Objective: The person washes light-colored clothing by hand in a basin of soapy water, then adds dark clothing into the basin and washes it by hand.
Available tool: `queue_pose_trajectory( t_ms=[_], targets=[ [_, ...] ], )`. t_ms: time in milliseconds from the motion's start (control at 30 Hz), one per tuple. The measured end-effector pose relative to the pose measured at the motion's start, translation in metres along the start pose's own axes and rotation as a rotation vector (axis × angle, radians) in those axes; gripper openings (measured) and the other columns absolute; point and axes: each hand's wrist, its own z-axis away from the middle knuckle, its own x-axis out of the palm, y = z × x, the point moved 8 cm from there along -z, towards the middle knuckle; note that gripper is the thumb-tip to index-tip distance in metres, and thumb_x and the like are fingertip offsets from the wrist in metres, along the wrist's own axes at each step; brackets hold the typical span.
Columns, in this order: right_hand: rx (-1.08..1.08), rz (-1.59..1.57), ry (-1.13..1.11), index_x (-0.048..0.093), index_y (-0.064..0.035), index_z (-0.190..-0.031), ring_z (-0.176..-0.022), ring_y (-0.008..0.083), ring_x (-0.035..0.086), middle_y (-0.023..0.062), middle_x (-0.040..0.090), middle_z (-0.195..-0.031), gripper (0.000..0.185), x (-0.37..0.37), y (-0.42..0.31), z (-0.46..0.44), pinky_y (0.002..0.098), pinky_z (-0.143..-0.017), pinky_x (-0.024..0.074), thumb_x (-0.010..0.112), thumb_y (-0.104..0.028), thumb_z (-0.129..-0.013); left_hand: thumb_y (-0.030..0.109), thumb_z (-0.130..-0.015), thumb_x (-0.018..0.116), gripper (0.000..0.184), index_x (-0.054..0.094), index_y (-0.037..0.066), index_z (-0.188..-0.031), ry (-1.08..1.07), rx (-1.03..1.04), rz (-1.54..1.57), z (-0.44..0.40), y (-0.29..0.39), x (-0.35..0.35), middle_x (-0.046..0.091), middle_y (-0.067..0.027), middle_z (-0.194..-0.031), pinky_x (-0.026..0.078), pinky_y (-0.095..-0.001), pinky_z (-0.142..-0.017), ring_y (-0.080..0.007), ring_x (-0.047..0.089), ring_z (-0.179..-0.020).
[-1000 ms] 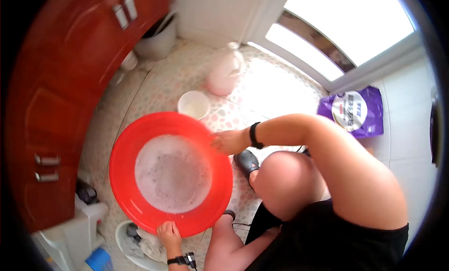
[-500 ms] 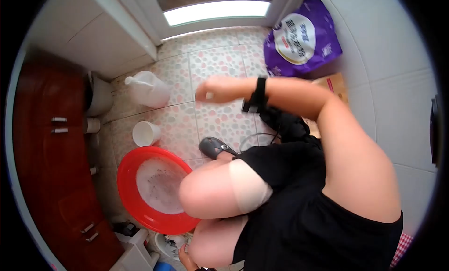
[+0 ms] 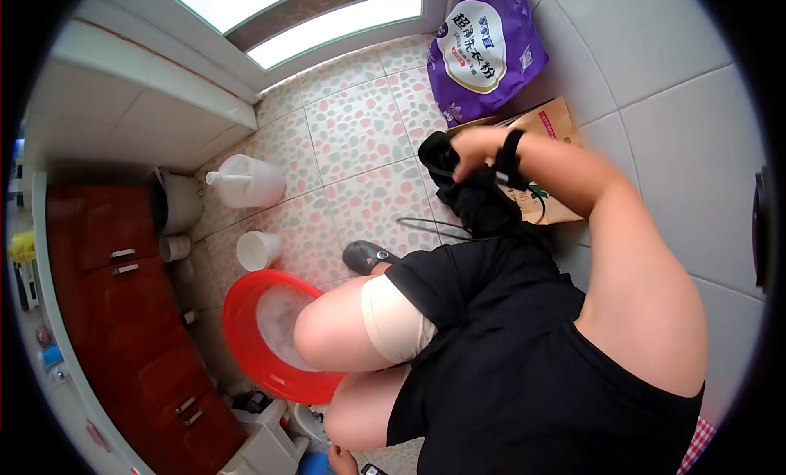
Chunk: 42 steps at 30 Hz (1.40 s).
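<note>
My right hand (image 3: 475, 151), with a black band on its wrist, is over a crumpled black cloth item (image 3: 479, 205) on the right. Its fingers are bent downward and blurred; whether they grip the cloth cannot be made out. My left hand (image 3: 342, 461) shows only in part at the bottom edge, below my knee, its fingers mostly hidden. Near it, a pale basin (image 3: 309, 423) is partly covered by my leg. Before my knees stands a red basin (image 3: 246, 352) holding cloudy, foamy water (image 3: 282, 319).
A white jug (image 3: 250, 183) and a white cup (image 3: 259, 251) stand on the patterned tile floor (image 3: 352, 131). A purple laundry powder bag (image 3: 483, 53) and a brown paper bag (image 3: 561, 127) lean by the wall. Red-brown cabinets (image 3: 135, 311) line the left.
My right hand has moved from over the open floor back toward the black cloth. My left hand sits lower at the frame's edge. The whole view has shifted and turned.
</note>
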Motion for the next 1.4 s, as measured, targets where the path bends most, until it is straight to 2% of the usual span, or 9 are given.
queue_pose_trajectory(
  t_ms=[167, 300, 367, 433, 700, 833, 967, 1100, 1400],
  targets=[
    [0.270, -0.081, 0.020, 0.062, 0.0016, -0.095, -0.087, 0.0326, 0.059, 0.0210, 0.062, -0.092, 0.031, 0.105, 0.073, -0.014, 0.0375, -0.075, 0.0469, 0.057, -0.015, -0.070, 0.021, -0.085, 0.051, 0.036, 0.052, -0.001, -0.114, -0.005, 0.134, 0.070, 0.005, 0.008, 0.000, 0.055, -0.0232, -0.110, 0.040, -0.0364, -0.085, -0.0324, 0.053, -0.100],
    [0.381, -0.902, 0.479, 0.058, 0.0043, -0.099, -0.085, 0.0318, 0.059, 0.0204, 0.062, -0.093, 0.034, 0.043, 0.110, 0.014, 0.0391, -0.075, 0.0465, 0.042, -0.003, -0.070, 0.021, -0.086, 0.052, 0.034, 0.053, 0.000, -0.113, 0.007, -0.009, 0.020, 0.028, 0.028, -0.003, 0.056, -0.0225, -0.109, 0.040, -0.0365, -0.084, -0.0309, 0.053, -0.099],
    [0.401, -1.017, 0.766, 0.058, 0.0037, -0.097, -0.083, 0.0264, 0.059, 0.0159, 0.063, -0.091, 0.029, 0.034, 0.168, 0.004, 0.0375, -0.074, 0.0453, 0.043, -0.003, -0.073, 0.020, -0.086, 0.052, 0.032, 0.054, 0.000, -0.110, 0.074, 0.242, 0.109, 0.023, 0.011, 0.001, 0.058, -0.0215, -0.105, 0.041, -0.0366, -0.083, -0.0301, 0.055, -0.096],
    [0.187, -1.470, 0.565, 0.059, 0.0009, -0.096, -0.081, 0.0230, 0.059, 0.0123, 0.063, -0.090, 0.025, 0.002, 0.129, 0.031, 0.0339, -0.073, 0.0446, 0.044, -0.005, -0.076, 0.019, -0.086, 0.052, 0.030, 0.055, 0.000, -0.110, 0.072, 0.184, 0.038, 0.025, -0.006, 0.006, 0.058, -0.0210, -0.105, 0.041, -0.0364, -0.083, -0.0296, 0.055, -0.095],
    [-0.042, -1.718, 0.514, 0.057, -0.0035, -0.104, -0.088, 0.0170, 0.056, 0.0058, 0.061, -0.099, 0.028, 0.023, 0.153, 0.052, 0.0315, -0.079, 0.0433, 0.049, -0.020, -0.082, 0.021, -0.088, 0.050, 0.028, 0.056, 0.001, -0.106, 0.009, 0.016, -0.007, 0.034, -0.016, 0.019, 0.058, -0.0212, -0.102, 0.041, -0.0367, -0.082, -0.0297, 0.055, -0.095],
    [0.375, -1.022, 0.161, 0.060, -0.0047, -0.097, -0.089, 0.0128, 0.054, 0.0010, 0.060, -0.101, 0.040, 0.044, 0.147, 0.081, 0.0277, -0.082, 0.0406, 0.056, -0.039, -0.076, 0.025, -0.086, 0.051, 0.031, 0.057, 0.002, -0.105, -0.023, -0.041, -0.085, 0.030, -0.009, 0.021, 0.058, -0.0219, -0.101, 0.042, -0.0376, -0.081, -0.0341, 0.055, -0.094],
    [0.625, -0.994, -0.407, 0.065, -0.0025, -0.089, -0.067, 0.0155, 0.060, 0.0040, 0.065, -0.082, 0.036, 0.067, 0.074, 0.135, 0.0285, -0.063, 0.0479, 0.065, -0.034, -0.072, 0.029, -0.085, 0.051, 0.034, 0.055, 0.004, -0.109, -0.074, -0.028, -0.062, 0.009, -0.017, 0.026, 0.058, -0.0219, -0.102, 0.042, -0.0388, -0.079, -0.0362, 0.054, -0.094],
    [0.649, -0.468, -0.502, 0.065, -0.0032, -0.087, -0.063, 0.0166, 0.060, 0.0050, 0.065, -0.077, 0.032, 0.064, 0.057, 0.148, 0.0293, -0.059, 0.0482, 0.070, -0.031, -0.071, 0.029, -0.086, 0.049, 0.040, 0.053, 0.001, -0.114, -0.071, -0.103, 0.163, -0.033, -0.025, 0.024, 0.055, -0.0208, -0.112, 0.039, -0.0363, -0.087, -0.0333, 0.052, -0.103],
    [1.431, -0.265, -0.402, 0.064, -0.0058, -0.078, -0.058, 0.0229, 0.059, 0.0103, 0.065, -0.074, 0.018, -0.096, 0.046, 0.229, 0.0390, -0.055, 0.0481, 0.065, -0.020, -0.067, 0.026, -0.087, 0.047, 0.039, 0.051, -0.001, -0.115, -0.158, 0.025, 0.203, -0.175, -0.070, 0.001, 0.055, -0.0200, -0.113, 0.038, -0.0347, -0.090, -0.0312, 0.051, -0.103]
  ],
)
